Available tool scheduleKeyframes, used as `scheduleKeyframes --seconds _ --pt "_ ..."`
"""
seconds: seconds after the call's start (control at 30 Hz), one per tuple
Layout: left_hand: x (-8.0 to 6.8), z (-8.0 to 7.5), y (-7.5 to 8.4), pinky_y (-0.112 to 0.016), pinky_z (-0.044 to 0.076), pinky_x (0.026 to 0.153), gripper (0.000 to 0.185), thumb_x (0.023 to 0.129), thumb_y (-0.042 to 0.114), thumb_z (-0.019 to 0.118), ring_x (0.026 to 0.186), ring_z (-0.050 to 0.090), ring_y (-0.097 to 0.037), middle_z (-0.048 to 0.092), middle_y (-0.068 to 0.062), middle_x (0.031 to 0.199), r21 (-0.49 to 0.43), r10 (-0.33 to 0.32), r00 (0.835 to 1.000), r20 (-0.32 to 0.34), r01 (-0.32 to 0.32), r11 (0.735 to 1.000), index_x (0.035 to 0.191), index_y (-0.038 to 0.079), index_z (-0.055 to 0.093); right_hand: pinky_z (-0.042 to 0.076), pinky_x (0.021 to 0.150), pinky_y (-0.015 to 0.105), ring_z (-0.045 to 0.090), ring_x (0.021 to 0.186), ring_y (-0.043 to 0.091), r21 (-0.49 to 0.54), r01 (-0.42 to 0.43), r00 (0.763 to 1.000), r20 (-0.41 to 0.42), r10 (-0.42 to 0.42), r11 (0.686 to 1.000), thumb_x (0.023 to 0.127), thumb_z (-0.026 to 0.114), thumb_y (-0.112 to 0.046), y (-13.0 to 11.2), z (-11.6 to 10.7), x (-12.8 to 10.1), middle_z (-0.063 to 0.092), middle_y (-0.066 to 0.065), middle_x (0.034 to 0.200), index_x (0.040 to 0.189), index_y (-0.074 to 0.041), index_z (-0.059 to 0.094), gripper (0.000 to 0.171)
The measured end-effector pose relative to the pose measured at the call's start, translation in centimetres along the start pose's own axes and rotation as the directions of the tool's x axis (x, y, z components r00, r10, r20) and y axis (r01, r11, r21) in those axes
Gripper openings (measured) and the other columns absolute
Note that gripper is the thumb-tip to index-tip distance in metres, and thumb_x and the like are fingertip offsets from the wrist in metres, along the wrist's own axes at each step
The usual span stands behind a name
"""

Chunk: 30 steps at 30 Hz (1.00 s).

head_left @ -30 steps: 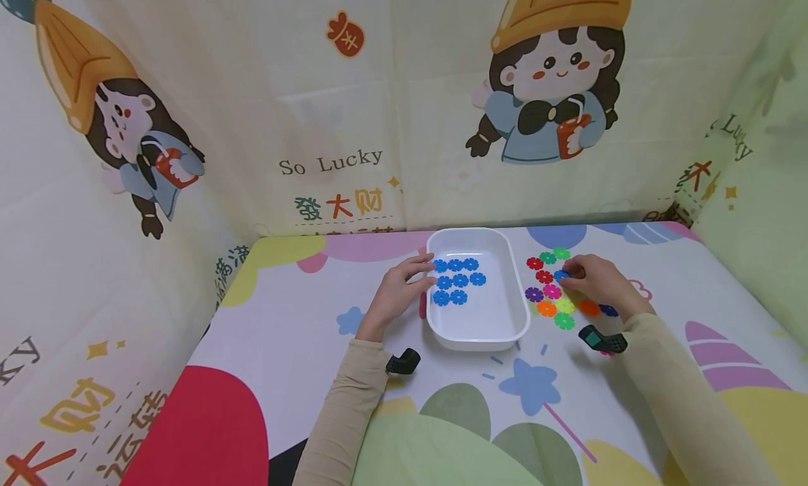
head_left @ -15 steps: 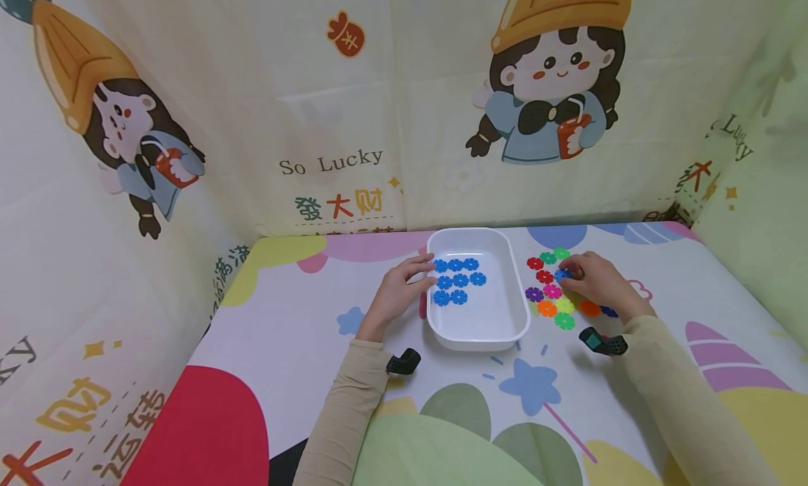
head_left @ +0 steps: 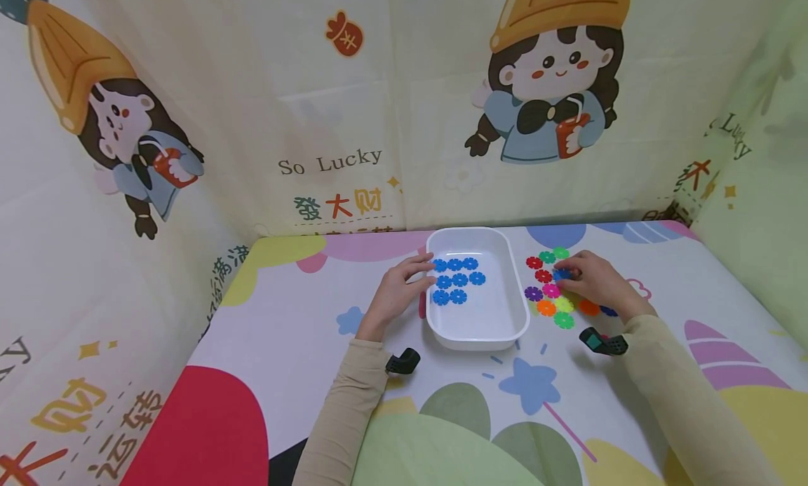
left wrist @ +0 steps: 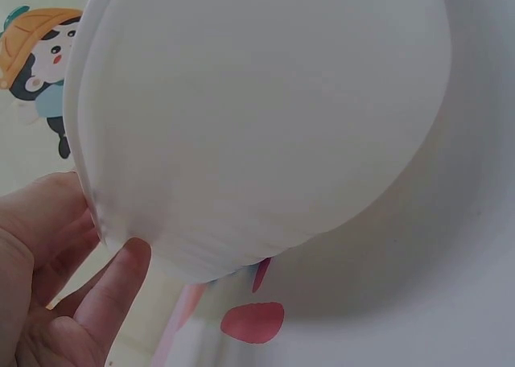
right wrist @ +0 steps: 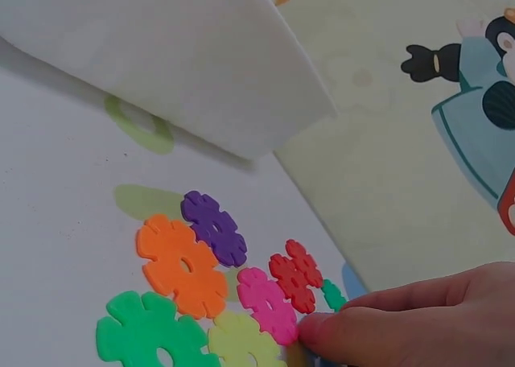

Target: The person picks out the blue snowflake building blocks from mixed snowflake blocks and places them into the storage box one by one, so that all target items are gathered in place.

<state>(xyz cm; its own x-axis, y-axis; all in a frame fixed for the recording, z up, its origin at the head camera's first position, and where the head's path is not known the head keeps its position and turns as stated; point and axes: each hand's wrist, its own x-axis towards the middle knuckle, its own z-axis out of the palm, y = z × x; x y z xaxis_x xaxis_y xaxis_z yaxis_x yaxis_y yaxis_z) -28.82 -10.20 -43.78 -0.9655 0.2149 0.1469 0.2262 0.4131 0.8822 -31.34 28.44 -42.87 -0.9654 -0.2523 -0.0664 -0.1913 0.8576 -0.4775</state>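
A white plastic tray [head_left: 495,311] stands on the table with several blue snowflake discs [head_left: 459,280] laid in rows at its left side. My left hand [head_left: 398,289] holds the tray's left rim; in the left wrist view a fingertip presses on the outer wall [left wrist: 241,142]. To the right of the tray, my right hand [head_left: 590,275] pinches a blue snowflake disc [head_left: 560,275], its fingers low over the loose pieces. Around it lie red [head_left: 543,276], pink [right wrist: 267,304], purple [right wrist: 214,228], orange [right wrist: 182,265], yellow [head_left: 564,304] and green [right wrist: 149,331] discs.
An orange disc [head_left: 589,308] and a dark blue disc [head_left: 608,311] lie under the right wrist. The table has a patterned cloth [head_left: 303,346], and a printed curtain [head_left: 442,121] hangs behind its far edge. Black devices [head_left: 404,361] are strapped to both wrists.
My right hand has shifted slightly left and away from me, staying at the blue disc. The left hand and the tray have stayed where they were.
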Motion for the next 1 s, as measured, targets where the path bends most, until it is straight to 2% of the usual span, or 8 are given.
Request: scheduleKeyframes --seconds 0.2,0.5,0.77,0.9,1.0 --pt "0.0 0.0 0.1 -0.041 0.041 0.107 0.041 0.092 0.029 0.069 0.14 0.036 -0.014 0.051 0.014 0.142 0.001 0.002 1.0 -0.003 -0.002 1.0 0.127 0.009 0.066 0.054 0.085 0.053 0.05 0.105 0.042 -0.039 -0.006 1.0 0.008 0.007 0.999 0.088 0.074 -0.022 -0.1 -0.2 0.1 0.051 0.029 0.12 0.124 0.0 0.063 0.044" --pt "-0.1 0.0 0.1 -0.04 0.041 0.107 0.039 0.092 0.027 0.069 0.14 0.036 -0.013 0.051 0.013 0.142 0.003 0.013 1.0 0.0 -0.013 1.0 0.127 0.009 0.066 0.057 0.08 0.047 0.056 0.095 0.035 -0.109 0.057 0.998 0.001 -0.057 0.992 0.086 0.076 -0.019 -0.4 -0.4 0.1 0.06 0.021 0.106 0.118 0.003 0.066 0.041" --pt "-0.1 0.1 0.1 -0.039 0.04 0.108 0.039 0.092 0.027 0.069 0.14 0.035 -0.012 0.051 0.015 0.142 0.0 0.01 1.0 0.007 -0.01 1.0 0.127 0.009 0.066 0.052 0.087 0.056 0.052 0.107 0.044 -0.092 0.025 1.0 -0.012 -0.026 0.995 0.088 0.074 -0.024 -0.8 -0.9 -0.1 0.055 0.028 0.119 0.123 0.002 0.063 0.046" --pt "0.0 0.1 0.1 -0.039 0.041 0.107 0.038 0.092 0.028 0.069 0.14 0.036 -0.011 0.051 0.015 0.142 0.003 0.003 1.0 0.003 -0.003 1.0 0.127 0.011 0.067 0.052 0.088 0.057 0.052 0.107 0.044 -0.111 0.056 0.997 -0.038 -0.06 0.992 0.089 0.073 -0.022 -1.5 -1.2 0.1 0.055 0.029 0.119 0.121 0.002 0.064 0.042" --pt "0.0 0.0 0.0 -0.039 0.041 0.107 0.039 0.092 0.029 0.069 0.14 0.036 -0.011 0.051 0.015 0.142 0.006 0.003 1.0 0.004 -0.003 1.0 0.127 0.011 0.067 0.055 0.084 0.052 0.054 0.102 0.04 -0.121 0.09 0.993 -0.068 -0.099 0.989 0.087 0.075 -0.018 -2.3 -1.5 0.1 0.058 0.026 0.114 0.119 0.003 0.066 0.04"
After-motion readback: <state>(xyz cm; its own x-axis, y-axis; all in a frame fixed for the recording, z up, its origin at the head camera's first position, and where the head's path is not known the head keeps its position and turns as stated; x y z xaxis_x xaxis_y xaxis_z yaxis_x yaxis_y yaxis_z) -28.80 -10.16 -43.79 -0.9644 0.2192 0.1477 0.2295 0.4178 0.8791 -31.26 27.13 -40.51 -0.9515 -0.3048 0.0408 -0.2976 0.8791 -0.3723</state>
